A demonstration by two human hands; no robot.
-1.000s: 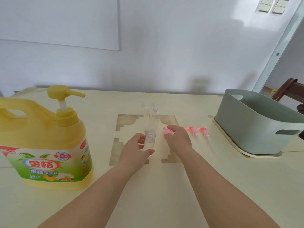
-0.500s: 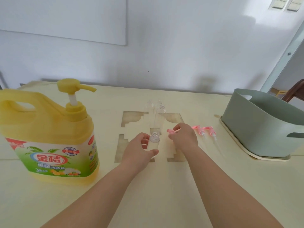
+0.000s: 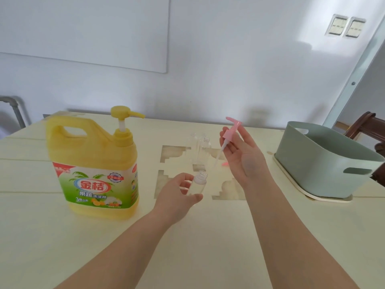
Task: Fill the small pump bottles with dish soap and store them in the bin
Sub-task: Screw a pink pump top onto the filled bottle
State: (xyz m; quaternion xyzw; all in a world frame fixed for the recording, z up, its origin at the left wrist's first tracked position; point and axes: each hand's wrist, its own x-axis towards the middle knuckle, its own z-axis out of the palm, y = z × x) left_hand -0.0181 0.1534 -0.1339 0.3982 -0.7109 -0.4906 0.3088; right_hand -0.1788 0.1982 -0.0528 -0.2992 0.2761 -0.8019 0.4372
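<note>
My left hand [image 3: 179, 195] grips a small clear bottle [image 3: 198, 183] with an open neck, standing on the cream table [image 3: 208, 236]. Above and to the right, my right hand [image 3: 244, 155] is raised palm-up and pinches a pink pump head [image 3: 231, 130] whose clear tube hangs down towards the table. Further back stand three more clear bottles [image 3: 201, 147] without pumps. A large yellow dish soap jug [image 3: 91, 163] with a yellow pump stands at the left. At the right sits the grey-green bin [image 3: 325, 161].
Part of another pink pump [image 3: 225, 163] shows on the table behind my right hand. The bin sits on a cream lid or tray [image 3: 325, 198]. A dark wooden chair [image 3: 370, 126] is beyond the bin. The wall runs along the table's far edge.
My right hand has lifted a pink pump head off the table and turned palm-up. My left hand keeps its hold on the clear bottle. The camera has tilted up.
</note>
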